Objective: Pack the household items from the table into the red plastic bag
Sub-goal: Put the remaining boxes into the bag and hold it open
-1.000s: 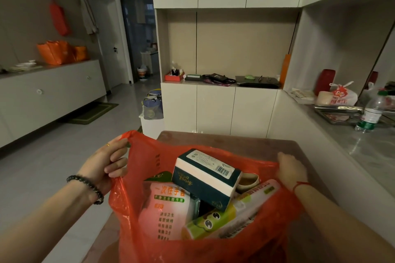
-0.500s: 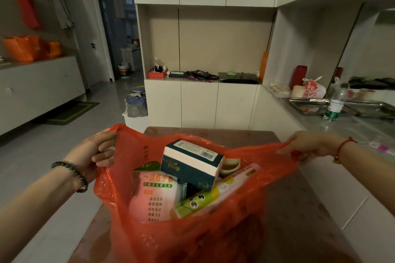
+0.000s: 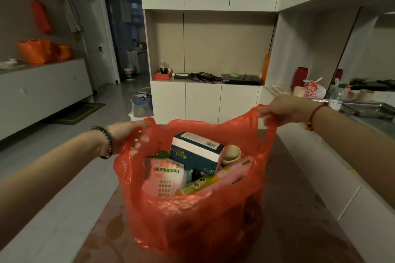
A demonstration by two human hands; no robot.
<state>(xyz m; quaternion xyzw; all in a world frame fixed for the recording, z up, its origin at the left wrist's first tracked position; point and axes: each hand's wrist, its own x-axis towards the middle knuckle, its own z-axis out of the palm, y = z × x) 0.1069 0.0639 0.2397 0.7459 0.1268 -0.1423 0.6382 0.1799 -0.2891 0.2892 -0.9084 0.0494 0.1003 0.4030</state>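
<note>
The red plastic bag [image 3: 198, 220] stands on the brown table [image 3: 299, 209], stretched wide open. My left hand [image 3: 126, 134] grips its left handle and my right hand [image 3: 280, 111] grips its right handle, pulled up and apart. Inside lie a dark green and white box [image 3: 196, 151], a pink packet of disposable gloves [image 3: 164, 177], a green and pink pack with cartoon eyes [image 3: 213, 181] and a beige cup [image 3: 230, 155].
A white counter [image 3: 363, 132] runs along the right with a metal tray [image 3: 367, 109], a water bottle [image 3: 337, 96] and a tied white bag [image 3: 314, 89]. White cabinets [image 3: 203, 102] stand behind the table. Open floor lies to the left, with a sideboard [image 3: 42, 89] holding orange bags.
Both hands have lifted the bag's handles higher and further apart, the right hand most. The bag's mouth is stretched wider. The items inside have stayed put.
</note>
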